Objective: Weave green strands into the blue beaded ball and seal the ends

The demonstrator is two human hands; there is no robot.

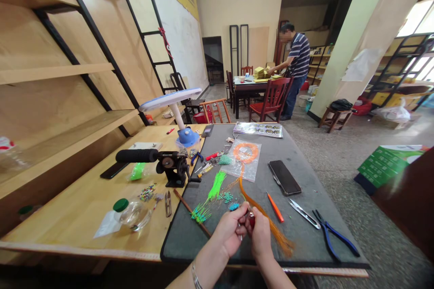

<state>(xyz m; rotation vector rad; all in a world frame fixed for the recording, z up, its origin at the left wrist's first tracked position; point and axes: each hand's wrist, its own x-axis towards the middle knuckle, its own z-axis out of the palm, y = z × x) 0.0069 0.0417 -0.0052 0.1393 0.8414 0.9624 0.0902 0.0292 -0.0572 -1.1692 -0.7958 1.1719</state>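
Note:
My left hand [229, 231] and my right hand [260, 235] are pressed together over the near edge of a grey mat [298, 230]. Both pinch a small dark red object [251, 219] between their fingertips. A bundle of orange cords [267, 223] runs from the hands toward a clear bag with an orange coil [244, 157]. Green cable ties [215, 186] and small teal beads [226, 197] lie just beyond my left hand.
On the mat lie a black phone [284, 177], an orange pen [275, 207], thread snips [304, 213] and blue-handled pliers [334, 234]. A black winder [171, 167], a lamp [176, 108] and a glass jar [134, 213] stand on the wooden table. A person [294, 65] works at a far table.

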